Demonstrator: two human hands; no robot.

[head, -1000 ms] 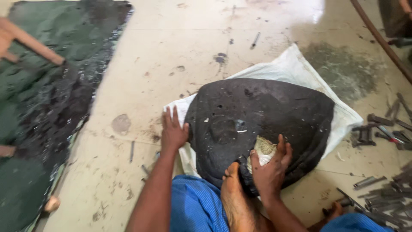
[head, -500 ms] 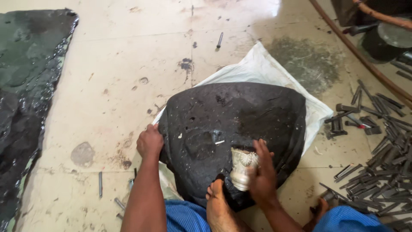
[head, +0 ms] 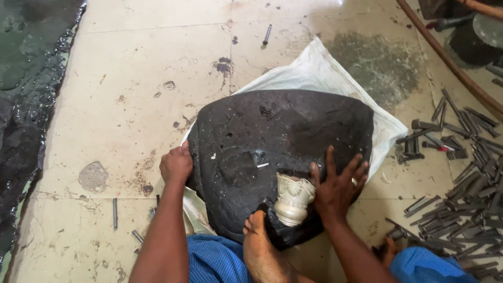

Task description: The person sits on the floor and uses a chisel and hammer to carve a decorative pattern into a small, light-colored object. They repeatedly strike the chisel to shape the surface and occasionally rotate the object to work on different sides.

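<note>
A big black slab [head: 283, 157] is laid flat on a white woven sack [head: 325, 71], which is spread over a pale, stained tile floor [head: 131, 105]. The slab is shaped like a rounded shield, matte and gritty, pitted all over, with a raised oval lump near the middle. A small pale metal piece [head: 293, 198], ribbed and kind of vase-shaped with a dull shine, is sunk into the slab's near edge.

The left hand [head: 176, 165] is curled into a loose fist and pressed against the slab's left rim, right where the sack peeks out; whether the edge is actually gripped can't be told from this angle. The right hand [head: 338, 186] is laid flat on the slab with fingers spread wide, nothing clasped, its thumb side touching the pale piece. A ring is worn on one finger.

A bare foot [head: 260, 246] is set against the slab's near edge, just left of the pale piece. Blue ribbed cloth [head: 215, 259] is seen over both knees at the bottom.

Off to the right, a heap of dark grey metal rods [head: 471, 183] and chisel-like tools is scattered on the floor, straight and slim, some with blunt heads. A rusty brown pipe [head: 445, 55] is run diagonally across the top right corner. Along the left edge a wet, dark green-black mass [head: 26, 94] is spread, glossy and lumpy. A few loose nails are dotted around the tiles.
</note>
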